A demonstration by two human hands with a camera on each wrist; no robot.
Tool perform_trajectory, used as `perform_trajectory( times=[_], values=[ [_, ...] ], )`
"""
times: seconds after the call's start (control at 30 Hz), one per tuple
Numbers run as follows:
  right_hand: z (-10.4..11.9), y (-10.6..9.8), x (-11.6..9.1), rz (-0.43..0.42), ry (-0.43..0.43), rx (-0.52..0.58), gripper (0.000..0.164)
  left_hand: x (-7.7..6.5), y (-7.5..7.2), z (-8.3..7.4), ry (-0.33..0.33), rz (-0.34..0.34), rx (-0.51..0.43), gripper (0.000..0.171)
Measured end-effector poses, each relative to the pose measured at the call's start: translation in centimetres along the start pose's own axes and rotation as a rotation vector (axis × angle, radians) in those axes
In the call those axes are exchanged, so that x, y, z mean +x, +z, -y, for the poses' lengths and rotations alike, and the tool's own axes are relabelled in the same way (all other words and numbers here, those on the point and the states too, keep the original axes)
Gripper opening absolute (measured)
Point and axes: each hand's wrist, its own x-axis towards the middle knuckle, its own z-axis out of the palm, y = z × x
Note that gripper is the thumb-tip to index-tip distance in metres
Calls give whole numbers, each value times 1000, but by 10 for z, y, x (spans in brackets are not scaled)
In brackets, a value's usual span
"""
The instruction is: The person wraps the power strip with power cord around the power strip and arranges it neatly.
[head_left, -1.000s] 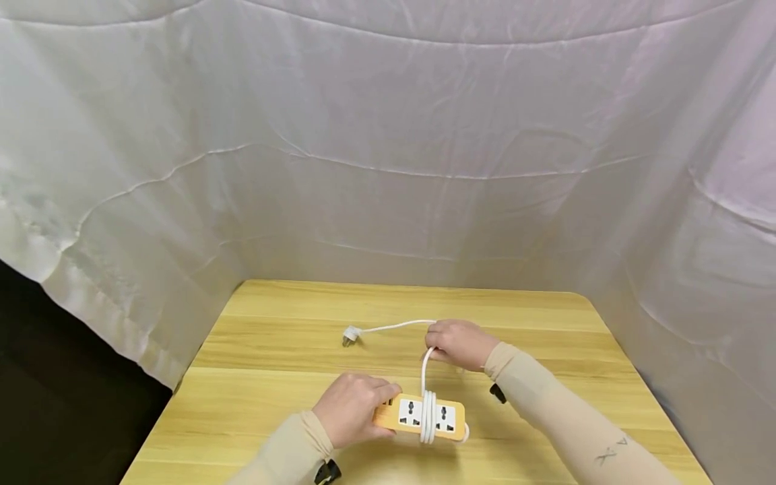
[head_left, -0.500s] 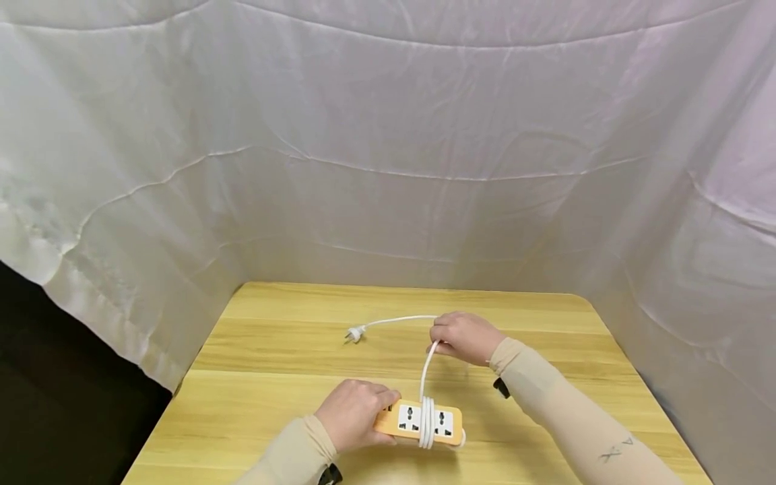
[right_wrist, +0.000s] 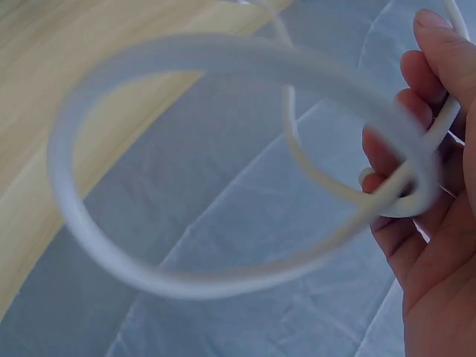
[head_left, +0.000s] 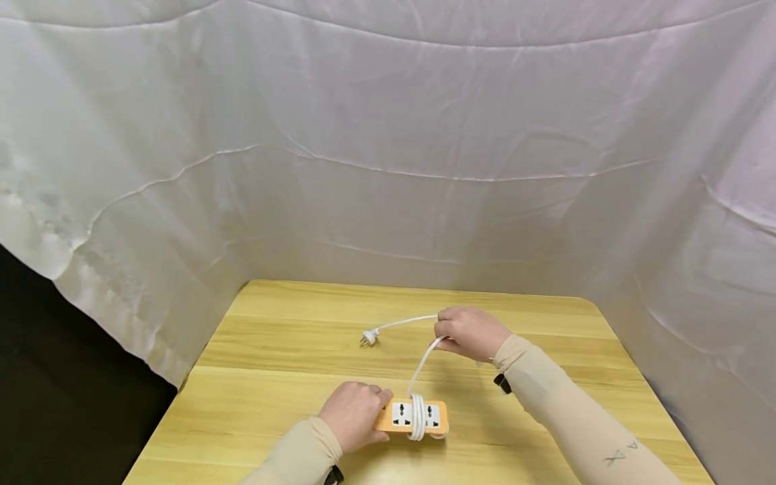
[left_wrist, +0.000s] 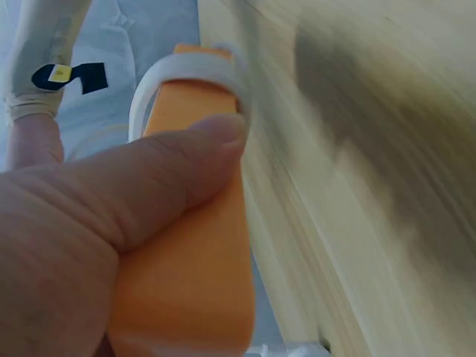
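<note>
My left hand (head_left: 353,416) grips the left end of a yellow-orange power strip (head_left: 401,414) with white socket panels. White cord (head_left: 417,419) is wound in several turns around the strip's middle. From there it rises to my right hand (head_left: 469,333), which holds it between thumb and fingers above the table. Past this hand, the cord runs left to a white plug (head_left: 369,337) with its prongs outward. In the left wrist view, my thumb (left_wrist: 171,167) lies along the strip's orange side (left_wrist: 190,282). In the right wrist view, a large loop of cord (right_wrist: 67,178) hangs by the curled fingers (right_wrist: 420,74).
The wooden table (head_left: 261,397) lies below both hands. Pale grey curtains (head_left: 388,222) surround its back and sides. A dark area (head_left: 67,377) shows beyond the curtain at the left.
My right hand has moved slightly up and right with the cord. The strip has shifted a little left, its right end turning. The plug has swung round and moved right.
</note>
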Motion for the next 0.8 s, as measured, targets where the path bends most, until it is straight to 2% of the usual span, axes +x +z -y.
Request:
perform_trajectory(
  times=[0.33,0.5,0.8],
  values=[
    [8,-6,6,-50,-28,-40,25,-1,1,0,-123,17,61,54],
    [13,-9,7,-69,-43,-64,25,0,1,0,-184,-31,77,54],
    [26,-9,9,-113,-81,-82,23,1,3,7,-292,-111,47,56]
  ],
)
